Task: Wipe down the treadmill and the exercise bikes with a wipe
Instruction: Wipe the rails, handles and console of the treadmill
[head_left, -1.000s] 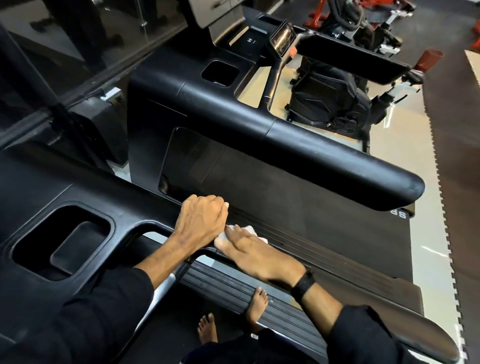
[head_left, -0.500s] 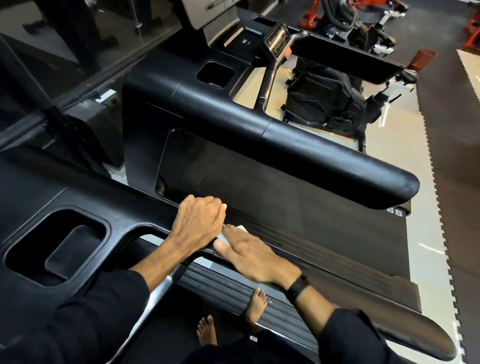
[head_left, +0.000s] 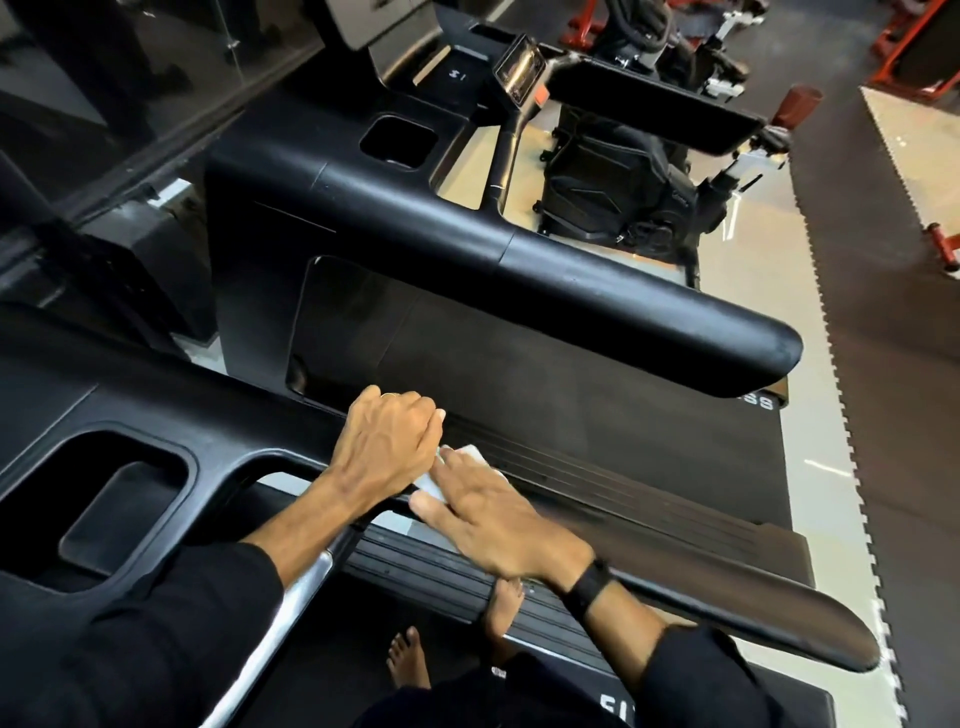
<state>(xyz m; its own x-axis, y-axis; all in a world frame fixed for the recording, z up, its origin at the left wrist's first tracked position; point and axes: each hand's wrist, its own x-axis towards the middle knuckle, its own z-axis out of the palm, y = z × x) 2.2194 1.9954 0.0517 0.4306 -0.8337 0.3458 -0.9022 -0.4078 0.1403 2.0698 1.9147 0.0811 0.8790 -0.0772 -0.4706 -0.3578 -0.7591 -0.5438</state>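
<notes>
Head view: left hand (head_left: 382, 447) curled over the near treadmill's black handrail (head_left: 727, 587), grip clenched around the rail close to the console (head_left: 156, 415) with its recessed cup holder (head_left: 104, 509). Right hand (head_left: 493, 519) just beside it, flat, fingers straight, pressing a white wipe (head_left: 447, 470) against the same rail; grip released, only a corner of the wipe showing between the two hands. Black band on the right wrist, black sleeves (head_left: 717, 675) on both arms. Two bare feet (head_left: 410, 660) below, one on the ribbed side rail (head_left: 431, 577), the other on the belt. Beyond, a second treadmill (head_left: 597, 415) with its own thick handrail (head_left: 623, 312) and square cup holder. Farther back, a black exercise bike (head_left: 613, 182) with a small screen (head_left: 517, 67), standing on a pale floor (head_left: 737, 467) edged by dark interlocking mats (head_left: 883, 312). Red equipment frames (head_left: 904, 47) at the far right.
</notes>
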